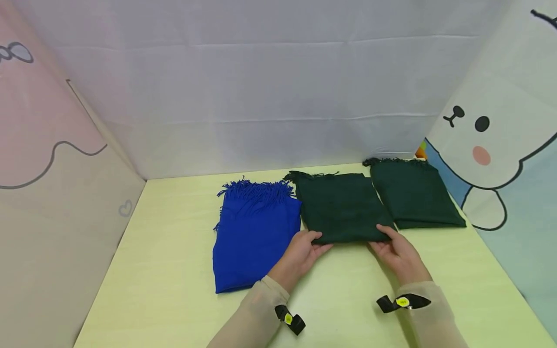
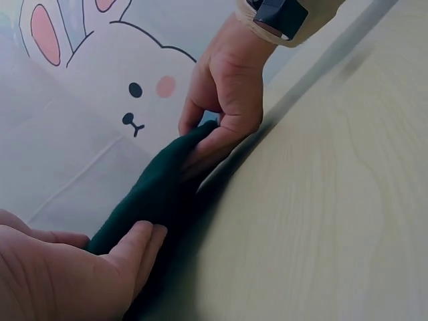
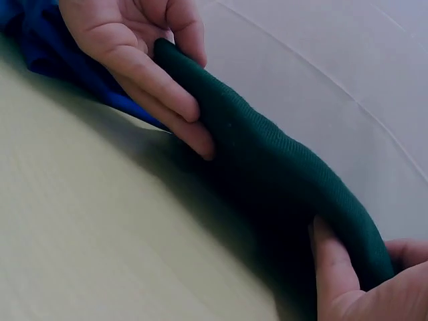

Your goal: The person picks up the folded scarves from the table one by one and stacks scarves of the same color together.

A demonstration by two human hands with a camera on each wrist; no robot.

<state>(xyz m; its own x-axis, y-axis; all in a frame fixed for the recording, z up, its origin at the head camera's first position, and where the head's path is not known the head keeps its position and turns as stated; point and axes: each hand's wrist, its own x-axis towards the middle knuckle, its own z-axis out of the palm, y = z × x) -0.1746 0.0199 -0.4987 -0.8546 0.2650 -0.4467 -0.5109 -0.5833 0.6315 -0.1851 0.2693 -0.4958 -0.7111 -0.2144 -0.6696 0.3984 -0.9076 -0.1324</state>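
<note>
Three folded fringed scarves lie in a row on the pale yellow-green table (image 1: 165, 270): a blue scarf (image 1: 254, 237) at the left, a dark green scarf (image 1: 341, 208) in the middle and a second dark green scarf (image 1: 413, 193) at the right. My left hand (image 1: 314, 243) grips the near left corner of the middle green scarf, thumb on top and fingers underneath. At its near right corner my right hand (image 1: 385, 241) grips the same way. The wrist views show that near edge (image 2: 160, 187) (image 3: 267, 147) lifted slightly off the table between my left hand (image 2: 127, 261) and right hand (image 3: 348, 281).
White cloth walls close in the back, and cartoon-printed panels stand at the left (image 1: 52, 193) and right (image 1: 500, 159). The blue scarf (image 3: 40, 47) lies right beside my left hand. Bare table stretches in front and to the left.
</note>
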